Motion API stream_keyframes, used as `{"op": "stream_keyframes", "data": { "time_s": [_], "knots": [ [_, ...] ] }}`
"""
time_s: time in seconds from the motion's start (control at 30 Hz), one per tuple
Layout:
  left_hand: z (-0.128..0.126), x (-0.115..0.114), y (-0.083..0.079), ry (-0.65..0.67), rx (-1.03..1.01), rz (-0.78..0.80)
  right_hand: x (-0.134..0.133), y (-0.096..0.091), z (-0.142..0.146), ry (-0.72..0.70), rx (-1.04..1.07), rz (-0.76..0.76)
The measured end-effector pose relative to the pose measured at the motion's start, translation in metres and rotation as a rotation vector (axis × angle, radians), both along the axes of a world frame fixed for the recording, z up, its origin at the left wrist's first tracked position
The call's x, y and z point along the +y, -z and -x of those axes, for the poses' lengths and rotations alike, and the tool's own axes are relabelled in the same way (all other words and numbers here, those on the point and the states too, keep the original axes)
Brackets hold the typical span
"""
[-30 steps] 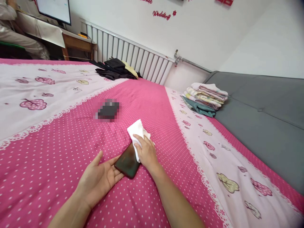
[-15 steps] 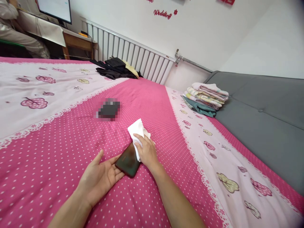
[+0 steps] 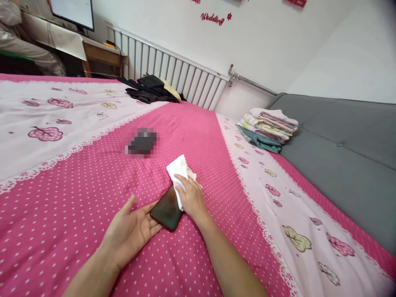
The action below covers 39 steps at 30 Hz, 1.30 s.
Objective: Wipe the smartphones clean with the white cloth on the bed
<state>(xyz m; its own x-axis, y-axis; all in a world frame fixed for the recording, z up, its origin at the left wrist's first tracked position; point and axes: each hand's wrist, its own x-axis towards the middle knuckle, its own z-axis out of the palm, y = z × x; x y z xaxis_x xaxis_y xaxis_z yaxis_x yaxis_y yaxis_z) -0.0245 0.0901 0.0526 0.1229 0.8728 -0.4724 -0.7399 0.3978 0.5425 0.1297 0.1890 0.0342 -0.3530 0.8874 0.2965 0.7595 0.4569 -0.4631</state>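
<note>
A dark smartphone [image 3: 168,211] lies tilted in front of me, its back surface with brownish and greenish sheen facing up. My left hand [image 3: 133,231] is palm up with its thumb spread away; the fingers stretch out to the phone's left edge, and their tips are hidden beneath it. My right hand [image 3: 192,198] presses a folded white cloth [image 3: 178,168] against the phone's upper right part, fingers bent over the cloth. That part of the phone is covered by the cloth and hand.
A pixelated dark object [image 3: 142,142] lies on the pink dotted bedspread [image 3: 198,128]. Dark clothes [image 3: 151,88] are piled near the white radiator [image 3: 167,62]. Folded fabrics [image 3: 267,128] rest against the grey headboard [image 3: 346,148]. A person [image 3: 21,49] sits by a desk with a monitor [image 3: 72,14].
</note>
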Motion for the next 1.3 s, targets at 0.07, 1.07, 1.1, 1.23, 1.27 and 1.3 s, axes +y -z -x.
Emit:
{"op": "stream_keyframes", "data": {
  "time_s": [0.07, 1.07, 1.1, 1.23, 1.27, 1.3],
  "knots": [
    [0.0002, 0.0001, 0.0, 0.0, -0.002, -0.006, -0.0004, 0.0001, 0.0, 0.001, 0.002, 0.002],
    [0.0017, -0.0006, 0.001, 0.021, 0.003, -0.014, -0.0011, -0.0013, 0.0007, 0.011, -0.012, 0.001],
    [0.0018, -0.0006, 0.0011, 0.018, 0.005, -0.009, -0.0011, -0.0015, 0.0007, 0.01, -0.015, 0.001],
    [0.0024, 0.0001, 0.0024, 0.015, -0.002, -0.014, -0.0009, -0.001, 0.0003, 0.011, -0.013, -0.007],
    [0.0024, 0.0003, 0.0028, 0.018, -0.007, -0.016, -0.0008, -0.0008, 0.0003, 0.01, -0.011, -0.007],
    [0.0024, 0.0005, 0.0033, 0.019, -0.012, -0.015, -0.0009, -0.0008, 0.0002, 0.009, -0.01, -0.006]
  ]
}}
